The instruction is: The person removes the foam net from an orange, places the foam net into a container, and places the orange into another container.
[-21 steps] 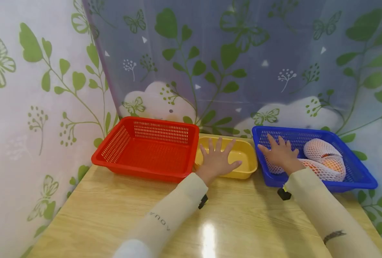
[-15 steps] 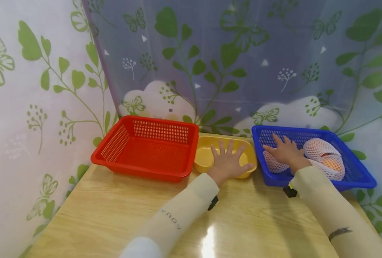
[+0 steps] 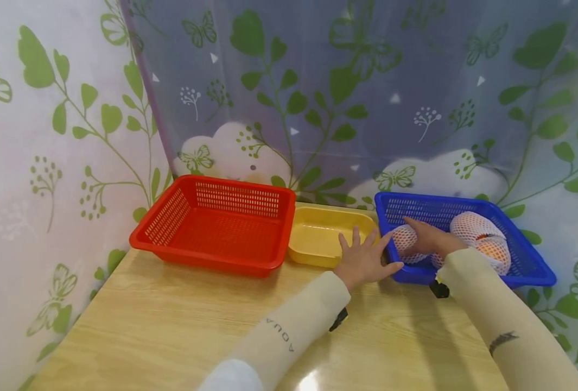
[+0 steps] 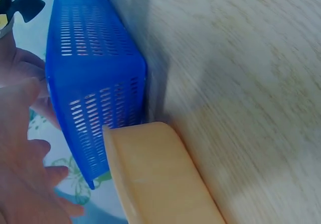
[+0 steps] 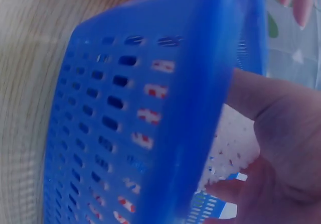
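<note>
My right hand (image 3: 430, 239) reaches into the blue basket (image 3: 538, 267) and curls round a fruit in a white foam net (image 3: 404, 238) at its left end. In the right wrist view, the thumb and fingers (image 5: 296, 138) stand on either side of the pale netted fruit (image 5: 233, 143), partly hidden behind the basket's rim. Fingers spread, my left hand (image 3: 364, 260) hovers by the right corner of the yellow basin (image 3: 313, 239), its fingertips near the blue basket's left rim. It holds nothing. More foam-netted fruits (image 3: 474, 225), orange-red through the mesh, lie at the basket's right.
A red basket (image 3: 215, 267) with nothing in it stands left of the yellow basin. All the containers line the back of the wooden table (image 3: 171, 320), against a curtain (image 3: 289, 98) printed with leaves and butterflies.
My right hand has lowered into the blue basket and closed round the left netted fruit. My left hand has moved right, from over the yellow basin toward the blue basket.
</note>
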The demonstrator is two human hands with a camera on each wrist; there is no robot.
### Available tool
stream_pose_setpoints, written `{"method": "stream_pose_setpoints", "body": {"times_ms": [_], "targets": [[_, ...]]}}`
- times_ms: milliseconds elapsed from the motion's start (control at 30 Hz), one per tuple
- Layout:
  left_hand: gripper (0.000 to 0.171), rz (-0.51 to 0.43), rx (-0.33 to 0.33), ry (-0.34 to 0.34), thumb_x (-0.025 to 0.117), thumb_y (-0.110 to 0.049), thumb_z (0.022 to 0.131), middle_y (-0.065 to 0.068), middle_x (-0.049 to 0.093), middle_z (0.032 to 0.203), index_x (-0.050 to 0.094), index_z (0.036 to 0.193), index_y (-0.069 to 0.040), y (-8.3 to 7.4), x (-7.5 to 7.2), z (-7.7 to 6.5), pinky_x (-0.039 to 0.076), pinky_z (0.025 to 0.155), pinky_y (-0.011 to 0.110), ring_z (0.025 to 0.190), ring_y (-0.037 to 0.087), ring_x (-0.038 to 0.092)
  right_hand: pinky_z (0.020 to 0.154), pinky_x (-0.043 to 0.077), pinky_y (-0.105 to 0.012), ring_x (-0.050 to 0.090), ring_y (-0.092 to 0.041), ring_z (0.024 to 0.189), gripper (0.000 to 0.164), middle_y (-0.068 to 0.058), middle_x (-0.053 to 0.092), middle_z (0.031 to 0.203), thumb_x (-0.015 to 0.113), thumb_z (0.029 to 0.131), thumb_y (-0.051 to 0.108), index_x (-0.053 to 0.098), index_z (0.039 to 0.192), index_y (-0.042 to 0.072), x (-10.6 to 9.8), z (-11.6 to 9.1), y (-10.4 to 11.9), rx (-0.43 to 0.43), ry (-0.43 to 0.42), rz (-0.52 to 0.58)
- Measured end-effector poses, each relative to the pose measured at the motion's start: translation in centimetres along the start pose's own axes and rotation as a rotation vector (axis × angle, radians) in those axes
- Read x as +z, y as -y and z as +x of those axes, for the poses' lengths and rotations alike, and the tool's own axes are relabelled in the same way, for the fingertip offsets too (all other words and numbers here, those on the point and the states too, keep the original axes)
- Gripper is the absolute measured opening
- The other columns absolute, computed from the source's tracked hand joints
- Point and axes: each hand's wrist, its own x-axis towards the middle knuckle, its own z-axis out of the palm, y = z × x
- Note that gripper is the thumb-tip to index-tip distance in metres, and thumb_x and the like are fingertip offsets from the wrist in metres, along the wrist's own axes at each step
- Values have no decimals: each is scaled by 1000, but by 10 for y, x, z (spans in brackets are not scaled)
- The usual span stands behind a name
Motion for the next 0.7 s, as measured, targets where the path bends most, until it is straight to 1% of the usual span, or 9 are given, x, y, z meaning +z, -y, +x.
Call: {"method": "stream_pose_setpoints", "body": {"times_ms": [67,167,267,367,500,533,567,633,700], "targets": [[74,-5,18,-11,34,-75,90,-10,22,159,16,153,-43,0,3,1,8,113,64,148,33,9,104,24,-70,20,-60,133,99,-41,17,147,76,83,24,11,150,-9,3,1,-1,-11,36,3],[72,-11,39,-10,35,-73,91,-12,24,158,19,154,-40,-1,5,3,8,113,64,148,30,9,103,25,-71,24,-60,131,93,-40,22,147,73,85,24,13,150,-7,6,1,-1,10,71,-13],[70,0,44,1,35,-71,92,-13,24,158,23,153,-39,-3,8,3,9,113,64,149,28,8,103,27,-70,27,-59,130,93,-40,27,145,75,84,24,17,150,-5,8,1,-1,9,60,-46],[68,10,44,7,36,-70,93,-14,25,157,28,152,-37,-4,10,4,13,113,63,149,26,9,104,25,-70,25,-59,131,94,-39,29,145,78,81,25,21,149,-6,9,1,-3,5,32,-79],[67,0,43,6,36,-69,93,-13,27,157,31,151,-35,-6,13,5,16,113,62,148,25,11,101,24,-73,15,-61,133,93,-41,23,146,79,77,31,29,147,-4,10,1,-8,50,31,-80],[67,-2,43,7,37,-68,93,-13,27,157,31,151,-35,-7,14,5,16,113,62,148,25,11,100,25,-73,16,-61,132,92,-41,23,146,79,77,32,30,146,-5,10,1,-9,55,31,-74],[67,-5,43,7,37,-68,94,-13,27,157,31,151,-36,-7,14,6,17,113,61,148,25,12,100,28,-73,19,-61,131,91,-42,25,144,80,76,31,32,144,-6,11,1,-11,51,29,-66],[67,-8,43,5,37,-68,94,-13,27,157,30,152,-36,-8,14,7,17,113,61,148,25,12,97,34,-70,31,-60,126,87,-44,32,137,80,75,28,34,139,-9,12,2,-14,24,19,-53],[67,-5,41,3,36,-68,94,-13,27,157,30,152,-36,-8,14,7,18,113,61,148,24,12,95,38,-66,40,-57,120,83,-42,40,131,80,76,25,33,134,-10,13,3,-15,2,14,-38]]}}
